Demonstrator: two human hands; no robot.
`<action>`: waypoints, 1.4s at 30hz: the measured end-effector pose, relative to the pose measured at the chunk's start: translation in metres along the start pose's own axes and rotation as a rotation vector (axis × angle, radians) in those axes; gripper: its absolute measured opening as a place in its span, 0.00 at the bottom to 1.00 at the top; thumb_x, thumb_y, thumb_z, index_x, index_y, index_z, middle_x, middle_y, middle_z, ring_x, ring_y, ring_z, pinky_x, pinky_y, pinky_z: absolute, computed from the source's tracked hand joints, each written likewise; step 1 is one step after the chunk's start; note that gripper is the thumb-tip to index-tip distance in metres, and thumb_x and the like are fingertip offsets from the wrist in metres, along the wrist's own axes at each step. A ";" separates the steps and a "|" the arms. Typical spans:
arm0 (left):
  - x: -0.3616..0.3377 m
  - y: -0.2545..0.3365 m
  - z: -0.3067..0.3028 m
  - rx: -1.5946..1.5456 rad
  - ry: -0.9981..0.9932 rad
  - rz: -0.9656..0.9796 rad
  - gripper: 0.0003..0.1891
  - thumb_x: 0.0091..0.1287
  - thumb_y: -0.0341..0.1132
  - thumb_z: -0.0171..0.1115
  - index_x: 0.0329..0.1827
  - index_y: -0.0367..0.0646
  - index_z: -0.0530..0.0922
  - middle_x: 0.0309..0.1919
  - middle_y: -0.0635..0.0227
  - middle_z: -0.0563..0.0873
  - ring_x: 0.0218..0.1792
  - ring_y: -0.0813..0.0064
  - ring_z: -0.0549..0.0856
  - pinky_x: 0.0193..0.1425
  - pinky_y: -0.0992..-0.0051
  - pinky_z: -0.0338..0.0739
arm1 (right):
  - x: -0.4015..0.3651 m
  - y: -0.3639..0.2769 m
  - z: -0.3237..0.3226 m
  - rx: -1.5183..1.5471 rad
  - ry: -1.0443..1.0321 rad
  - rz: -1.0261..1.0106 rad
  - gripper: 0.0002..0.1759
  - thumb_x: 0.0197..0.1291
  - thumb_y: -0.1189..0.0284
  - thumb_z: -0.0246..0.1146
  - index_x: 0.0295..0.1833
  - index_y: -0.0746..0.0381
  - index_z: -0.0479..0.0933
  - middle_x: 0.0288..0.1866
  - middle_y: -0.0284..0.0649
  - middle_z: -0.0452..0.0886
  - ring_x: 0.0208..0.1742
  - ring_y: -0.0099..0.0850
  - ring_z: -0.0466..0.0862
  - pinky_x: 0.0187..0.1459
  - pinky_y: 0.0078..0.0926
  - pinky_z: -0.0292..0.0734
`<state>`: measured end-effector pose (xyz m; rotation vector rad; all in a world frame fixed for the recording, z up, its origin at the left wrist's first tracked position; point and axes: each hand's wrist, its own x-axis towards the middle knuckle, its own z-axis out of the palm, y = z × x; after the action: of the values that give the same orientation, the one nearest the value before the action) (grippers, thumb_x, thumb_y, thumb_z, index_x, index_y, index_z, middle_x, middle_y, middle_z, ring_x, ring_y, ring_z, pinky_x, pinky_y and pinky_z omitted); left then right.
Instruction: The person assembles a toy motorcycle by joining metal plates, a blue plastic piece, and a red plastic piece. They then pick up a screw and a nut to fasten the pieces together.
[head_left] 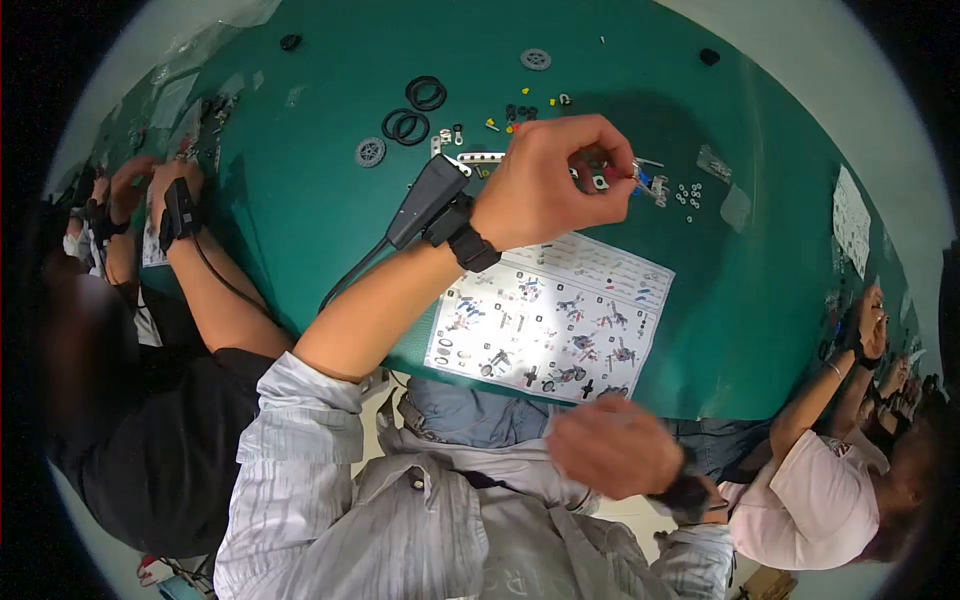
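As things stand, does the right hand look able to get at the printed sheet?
Probably yes: the blurred right hand appears close to the printed sheet, with nothing visible between them; the left hand is past the sheet's far edge.

Along the left of the green table (pixel 320 200) we see a person in black (pixel 170 440), one bare forearm reaching over it. Clear plastic (pixel 178 98) lies toward its far left edge. At its right edge we have a printed sheet (pixel 851 225); nearer us on that side sits a person in pink (pixel 815 500). Pale floor (pixel 637 516) shows below its near edge.
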<state>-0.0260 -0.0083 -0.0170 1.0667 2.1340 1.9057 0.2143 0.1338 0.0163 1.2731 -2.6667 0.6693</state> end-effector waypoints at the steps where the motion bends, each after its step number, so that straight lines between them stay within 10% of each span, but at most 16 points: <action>1: 0.000 -0.001 0.000 0.006 0.001 0.001 0.09 0.59 0.27 0.73 0.41 0.37 0.83 0.38 0.70 0.89 0.35 0.86 0.84 0.38 0.82 0.79 | -0.003 0.014 -0.017 -0.071 0.038 0.014 0.13 0.53 0.68 0.66 0.46 0.56 0.83 0.51 0.38 0.84 0.49 0.36 0.83 0.48 0.36 0.79; 11: 0.003 -0.005 -0.006 0.058 0.031 -0.002 0.09 0.57 0.26 0.73 0.40 0.39 0.83 0.38 0.71 0.89 0.32 0.85 0.81 0.38 0.81 0.77 | 0.054 0.172 -0.048 0.216 0.521 0.605 0.14 0.58 0.77 0.69 0.51 0.66 0.81 0.45 0.46 0.83 0.46 0.45 0.83 0.50 0.36 0.79; 42: -0.001 -0.011 0.013 0.321 -0.050 0.256 0.11 0.52 0.22 0.75 0.37 0.40 0.83 0.37 0.68 0.90 0.33 0.76 0.86 0.38 0.79 0.79 | 0.043 0.188 -0.011 0.140 0.635 0.209 0.12 0.49 0.77 0.76 0.41 0.65 0.83 0.34 0.42 0.82 0.35 0.38 0.81 0.37 0.31 0.75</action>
<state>-0.0241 0.0020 -0.0304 1.4944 2.4329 1.6360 0.0425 0.2108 -0.0257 0.6463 -2.2543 1.0879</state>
